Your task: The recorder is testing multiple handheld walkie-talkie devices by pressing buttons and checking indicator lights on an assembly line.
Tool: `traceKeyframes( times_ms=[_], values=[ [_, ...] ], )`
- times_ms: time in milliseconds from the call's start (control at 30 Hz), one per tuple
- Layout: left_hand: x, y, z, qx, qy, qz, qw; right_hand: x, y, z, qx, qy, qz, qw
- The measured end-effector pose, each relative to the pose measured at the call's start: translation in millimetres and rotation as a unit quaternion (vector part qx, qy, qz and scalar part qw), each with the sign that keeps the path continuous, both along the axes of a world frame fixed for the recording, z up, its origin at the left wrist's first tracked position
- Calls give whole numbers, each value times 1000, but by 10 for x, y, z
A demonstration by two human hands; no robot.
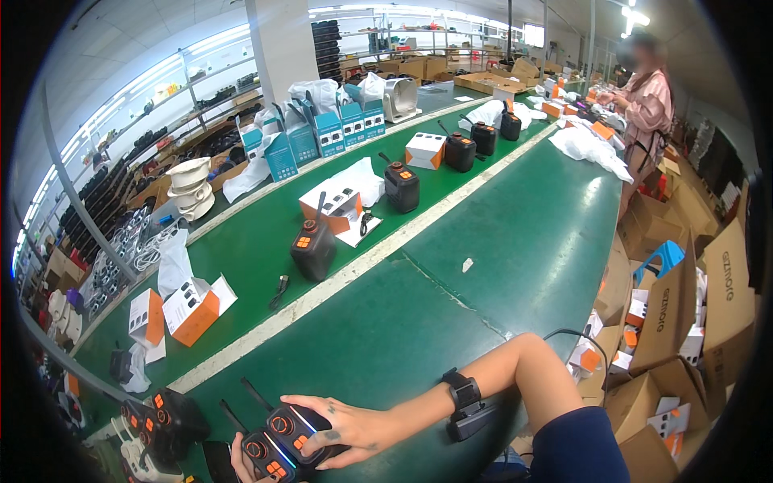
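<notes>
At the bench's near edge, two black box-shaped devices with orange buttons, an orange-ringed dial and a stubby antenna-like strap lie side by side. My right hand (346, 431) wraps over the right device (283, 425), its thumb by the orange buttons. Along the left device (259, 449), my left hand (240, 460) curls its fingers round the outer side; most of that hand is hidden. Light strips glow along the edges of both devices. More black devices (175, 419) stand just left of my hands. A dark band with a small box (467, 402) circles my right wrist.
Similar devices (314, 249), white-and-orange cartons (192, 310) and a short cable (279, 291) line the green conveyor (241, 266). Blue boxes (330, 133) stand behind it. Open brown cartons (676, 298) crowd the right side. Another person (646, 105) stands at the far right.
</notes>
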State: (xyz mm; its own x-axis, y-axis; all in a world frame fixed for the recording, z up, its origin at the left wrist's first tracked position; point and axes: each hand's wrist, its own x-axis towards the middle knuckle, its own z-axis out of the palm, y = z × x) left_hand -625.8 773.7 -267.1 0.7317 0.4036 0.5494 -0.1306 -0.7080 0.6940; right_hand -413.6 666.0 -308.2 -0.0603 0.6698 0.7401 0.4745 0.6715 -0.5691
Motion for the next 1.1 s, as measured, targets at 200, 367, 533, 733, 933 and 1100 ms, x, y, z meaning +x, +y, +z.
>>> traceKeyframes(
  times_ms=[200,367,533,733,933,1100],
  values=[
    [-87,6,31,2,-6,1,1000,-78,20,11,1,-7,-6,1000],
    [-160,67,4,37,-4,-8,999,-116,39,13,12,-5,-12,1000],
    [-296,281,-14,102,-12,-28,994,-267,175,67,2,-13,-17,1000],
    [-419,646,-144,56,-47,-57,996,-435,426,96,1,-19,-36,999],
    [-419,560,-135,158,-16,-33,987,-291,358,135,-9,-79,-74,994],
    [-322,434,-18,99,-41,-57,993,-198,302,190,-7,-56,-52,997]
  ],
)
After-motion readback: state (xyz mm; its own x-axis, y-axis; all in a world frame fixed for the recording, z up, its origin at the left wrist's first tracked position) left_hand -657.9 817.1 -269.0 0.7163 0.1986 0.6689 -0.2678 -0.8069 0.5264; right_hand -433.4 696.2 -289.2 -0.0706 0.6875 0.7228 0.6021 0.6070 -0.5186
